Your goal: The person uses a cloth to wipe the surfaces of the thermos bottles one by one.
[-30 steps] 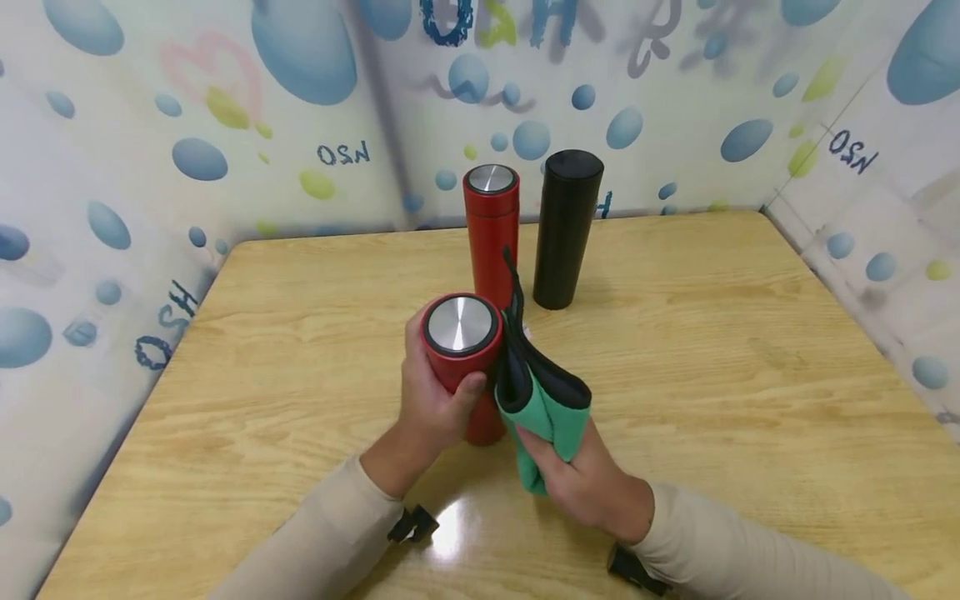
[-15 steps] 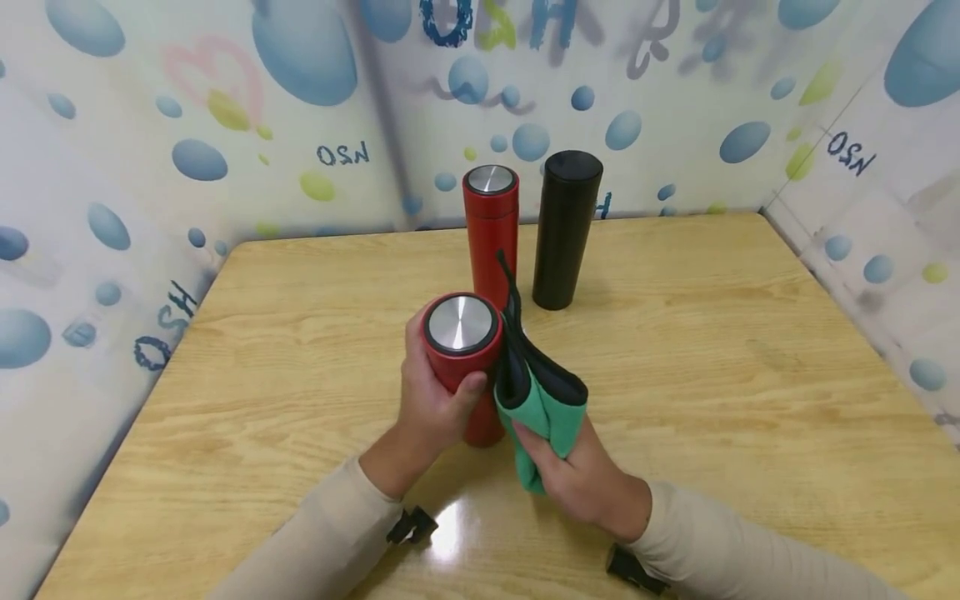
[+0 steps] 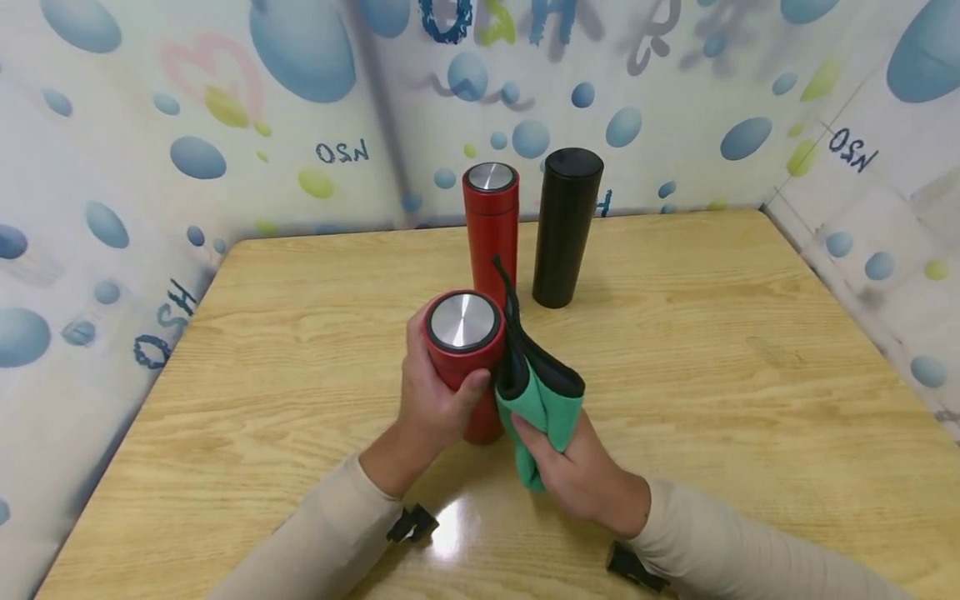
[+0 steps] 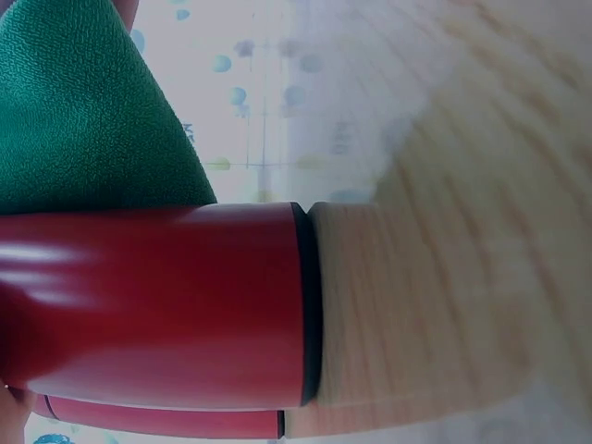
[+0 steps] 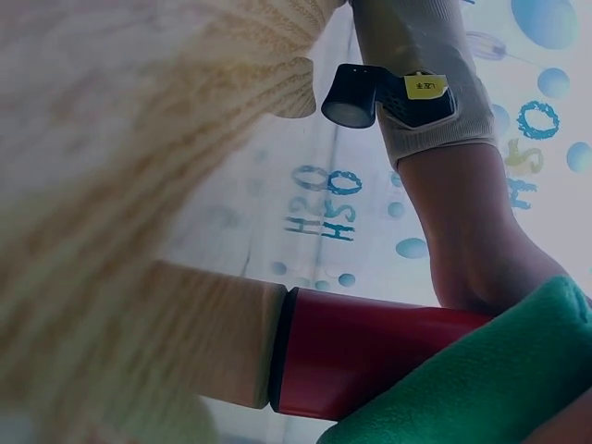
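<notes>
My left hand (image 3: 435, 392) grips a red thermos flask (image 3: 462, 358) with a silver-topped lid, its thumb across the front. The flask stands upright on the table, and its black-rimmed base (image 4: 308, 305) meets the wood in the left wrist view. In my right hand (image 3: 581, 475) is a folded cloth (image 3: 543, 412), green on one face and black on the other, held up against the flask's right side. The right wrist view has the green cloth (image 5: 481, 379) overlapping the flask's red body (image 5: 361, 347). The right hand's far fingers are hidden behind the cloth.
Behind the held flask stands a second red flask (image 3: 491, 225), partly covered by it and the cloth. A black flask (image 3: 567, 229) stands to its right. The wooden table (image 3: 300, 333) ends at a patterned wall (image 3: 285, 125). A small camera (image 5: 351, 97) sits on the left wrist.
The cloth in the right hand has shifted slightly, its black tip moving a little left and down. The left hand keeps its grip on the flask with hardly any movement.
</notes>
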The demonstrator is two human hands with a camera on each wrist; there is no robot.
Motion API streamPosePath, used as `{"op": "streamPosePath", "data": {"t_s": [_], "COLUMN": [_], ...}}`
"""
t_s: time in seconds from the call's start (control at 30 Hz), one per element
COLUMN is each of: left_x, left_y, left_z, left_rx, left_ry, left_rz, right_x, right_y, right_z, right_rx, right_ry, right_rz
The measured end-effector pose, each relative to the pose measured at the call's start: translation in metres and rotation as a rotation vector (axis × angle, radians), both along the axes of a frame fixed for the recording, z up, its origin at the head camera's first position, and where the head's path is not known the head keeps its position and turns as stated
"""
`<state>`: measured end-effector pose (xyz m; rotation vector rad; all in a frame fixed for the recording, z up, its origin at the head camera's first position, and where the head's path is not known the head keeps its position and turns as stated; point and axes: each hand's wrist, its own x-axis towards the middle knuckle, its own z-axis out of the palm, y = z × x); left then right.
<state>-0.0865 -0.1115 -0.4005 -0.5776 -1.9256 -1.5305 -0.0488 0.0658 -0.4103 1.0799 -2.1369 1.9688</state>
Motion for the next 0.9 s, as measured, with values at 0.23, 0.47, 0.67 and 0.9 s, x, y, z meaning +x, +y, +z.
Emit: {"op": "streamPosePath", "data": {"t_s": [0.23,0.47,0.67,0.9], "left_x": [0.0005,0.0006,0.0001,0.0004], "left_y": [-0.0002,-0.0012,-0.0017,-0.0009], "left_z": [0.0005,0.002,0.0022,0.0018], "left_rx": [-0.005,-0.004,0.001,0.004], "left_ry": [-0.002,-0.02,-0.016,-0.013], "left_rz": [-0.012,-0.024,-0.022,-0.021], "right_x": [0.0009,0.002,0.0017,0.0012], "right_y": [0.0003,0.0017,0.0005,0.0008], "right_z": [0.001,0.0051,0.0069,0.0058], "right_rx": [-0.015,-0.017,-0.005,0.023], "right_ry": [0.028,0.124,0.113,0.037], "right_rz": [-0.002,0.046,0.031,0.014]}}
